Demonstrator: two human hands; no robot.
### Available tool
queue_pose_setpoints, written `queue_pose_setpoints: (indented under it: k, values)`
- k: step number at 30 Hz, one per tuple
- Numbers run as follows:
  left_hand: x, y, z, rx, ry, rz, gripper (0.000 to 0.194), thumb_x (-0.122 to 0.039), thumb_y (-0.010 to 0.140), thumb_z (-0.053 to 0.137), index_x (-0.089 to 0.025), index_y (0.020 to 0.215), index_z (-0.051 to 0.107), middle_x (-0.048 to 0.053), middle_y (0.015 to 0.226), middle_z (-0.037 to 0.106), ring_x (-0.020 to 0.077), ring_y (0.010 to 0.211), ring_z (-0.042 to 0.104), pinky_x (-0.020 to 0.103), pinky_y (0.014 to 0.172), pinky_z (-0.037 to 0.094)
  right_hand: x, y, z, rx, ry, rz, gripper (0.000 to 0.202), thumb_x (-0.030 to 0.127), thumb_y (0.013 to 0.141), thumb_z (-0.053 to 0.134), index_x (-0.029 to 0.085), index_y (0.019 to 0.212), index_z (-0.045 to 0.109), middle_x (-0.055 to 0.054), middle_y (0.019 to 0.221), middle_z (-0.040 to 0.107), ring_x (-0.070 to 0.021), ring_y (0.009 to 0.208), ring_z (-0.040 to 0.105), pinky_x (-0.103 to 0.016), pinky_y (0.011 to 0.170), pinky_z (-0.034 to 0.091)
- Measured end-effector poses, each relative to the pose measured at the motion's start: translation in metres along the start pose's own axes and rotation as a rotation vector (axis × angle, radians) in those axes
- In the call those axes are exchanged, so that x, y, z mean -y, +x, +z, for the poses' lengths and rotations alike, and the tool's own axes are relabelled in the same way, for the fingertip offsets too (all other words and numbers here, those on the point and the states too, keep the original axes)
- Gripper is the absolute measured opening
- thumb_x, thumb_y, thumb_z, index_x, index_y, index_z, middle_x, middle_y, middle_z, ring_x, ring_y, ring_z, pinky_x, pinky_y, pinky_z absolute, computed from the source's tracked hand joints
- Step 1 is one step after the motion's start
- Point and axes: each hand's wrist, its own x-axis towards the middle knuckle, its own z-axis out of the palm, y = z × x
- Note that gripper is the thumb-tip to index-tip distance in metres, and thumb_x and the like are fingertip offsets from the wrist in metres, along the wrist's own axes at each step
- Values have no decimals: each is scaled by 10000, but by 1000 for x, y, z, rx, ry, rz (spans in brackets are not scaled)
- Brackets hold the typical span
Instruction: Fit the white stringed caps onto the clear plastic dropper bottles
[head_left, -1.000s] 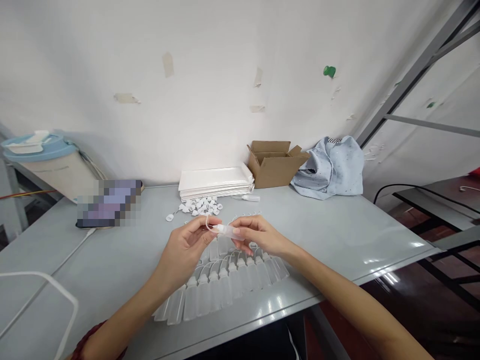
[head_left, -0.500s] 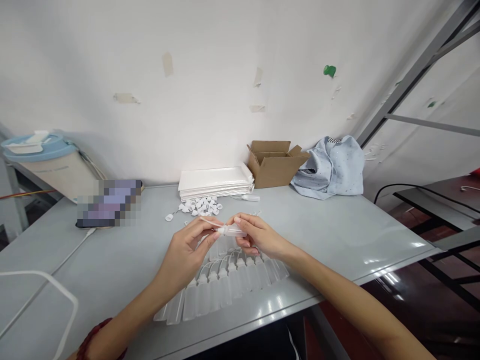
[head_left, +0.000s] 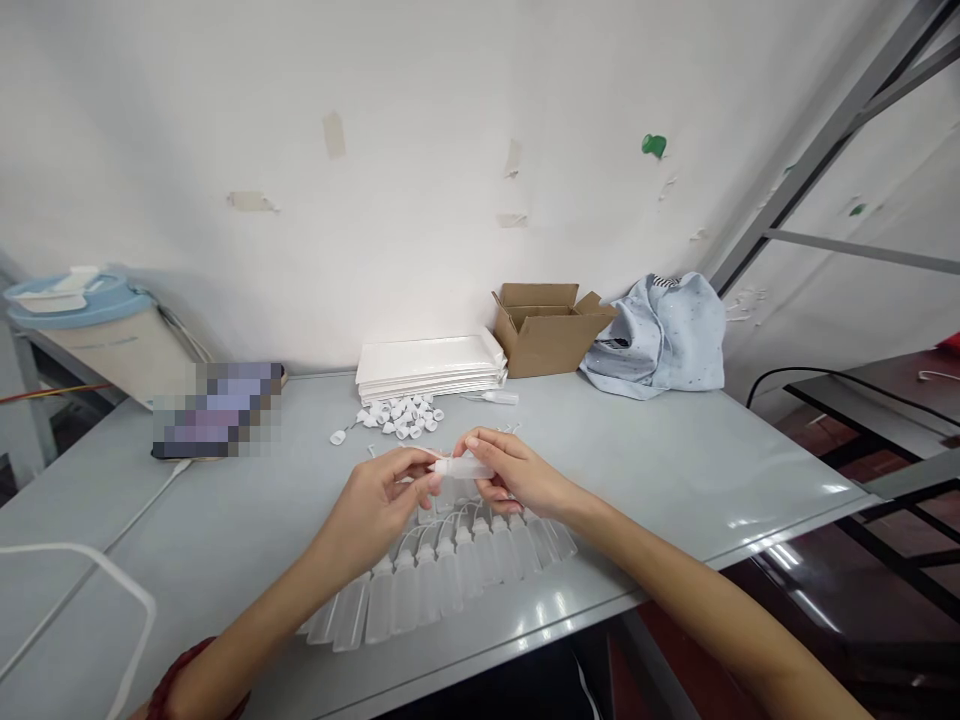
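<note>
Above the table, my right hand (head_left: 521,472) is closed around the body of a small translucent plastic bottle (head_left: 468,468), which lies nearly level. The thumb and fingers of my left hand (head_left: 384,492) pinch its white cap end (head_left: 441,467). From there a thin pale strip runs toward my left fingers, partly hidden by them. Below both hands, several similar bottles (head_left: 426,590) lie side by side in a fanned row, with white necks and thin curved strips. More bottles behind them are partly covered by my hands.
Small white caps (head_left: 405,414) lie heaped before a stack of white flat packs (head_left: 431,362). One bottle (head_left: 500,398) rests near an open cardboard box (head_left: 551,330). Light blue cloth (head_left: 660,335) sits at the right, a phone (head_left: 221,410) with its cable and a blue-lidded container (head_left: 97,330) at the left.
My left fingers have shifted a little and closed in at the cap end. The thin strip that stuck up over them now lies lower. My right hand keeps its hold on the bottle.
</note>
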Motion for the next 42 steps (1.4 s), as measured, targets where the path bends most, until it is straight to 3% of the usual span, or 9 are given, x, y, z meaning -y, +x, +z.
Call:
queue_pose_setpoints:
  k: [4, 13, 15, 20, 22, 31, 36, 39, 42]
  values:
    - [1, -3, 1, -54, 46, 140, 194, -320, 841, 545, -200, 934, 666, 41, 909, 664, 148, 711, 607, 251, 654, 527, 0, 0, -3, 8, 26, 15, 238, 439, 932, 396, 213, 928, 474, 124, 401, 310, -40, 310, 213, -140, 314, 192]
    - [-12, -2, -3, 124, -25, -119, 401, -456, 883, 452, -172, 664, 630, 5, 566, 621, 143, 538, 597, 251, 562, 514, 1, -2, -3, 33, -29, 9, 275, 477, 922, 410, 209, 930, 468, 119, 383, 358, -43, 287, 234, -133, 292, 202]
    - [-7, -3, -1, 110, 29, -42, 332, -420, 884, 469, -176, 741, 643, 8, 603, 640, 148, 554, 609, 249, 551, 514, 0, -2, -3, 31, -19, 19, 275, 482, 918, 418, 211, 928, 465, 121, 381, 358, -43, 282, 226, -132, 285, 194]
    - [13, -6, 6, -99, 389, 470, 174, -209, 901, 466, -166, 958, 625, 77, 907, 686, 189, 808, 646, 288, 700, 514, -3, 1, -4, 8, 30, 48, 272, 476, 904, 450, 204, 904, 468, 138, 374, 291, -34, 275, 177, -128, 275, 188]
    - [15, -6, 7, -108, 455, 558, 178, -174, 911, 446, -165, 971, 613, 83, 927, 682, 188, 844, 636, 292, 738, 501, -3, 2, -5, 16, 34, 54, 272, 474, 904, 448, 203, 905, 471, 140, 369, 289, -35, 266, 171, -132, 268, 182]
    - [-7, -8, 5, 83, 315, 175, 397, -372, 937, 367, -189, 627, 534, -4, 610, 565, 130, 548, 513, 240, 529, 401, -1, -1, -9, 49, -85, 13, 323, 513, 904, 420, 198, 929, 486, 120, 386, 395, -50, 258, 285, -155, 280, 212]
    - [-9, -7, 2, 88, 74, -112, 434, -507, 893, 407, -189, 630, 539, -9, 592, 549, 126, 512, 499, 231, 478, 402, 2, -3, -8, -67, -210, -224, 268, 427, 831, 595, 182, 924, 538, 87, 499, 479, -53, 397, 423, -171, 404, 336]
    - [-9, -7, 1, 65, 54, -88, 405, -495, 877, 453, -186, 637, 556, -8, 597, 569, 127, 524, 533, 230, 497, 434, 2, -4, -4, -142, -245, -287, 246, 367, 785, 658, 159, 899, 595, 56, 558, 519, -62, 461, 476, -184, 439, 370]
    - [-3, -7, 6, -106, 217, 152, 287, -398, 860, 524, -182, 677, 579, 6, 642, 623, 130, 547, 559, 233, 521, 446, -1, -4, 0, -189, -219, -281, 242, 384, 789, 645, 149, 821, 594, 56, 515, 516, -63, 416, 462, -187, 406, 354]
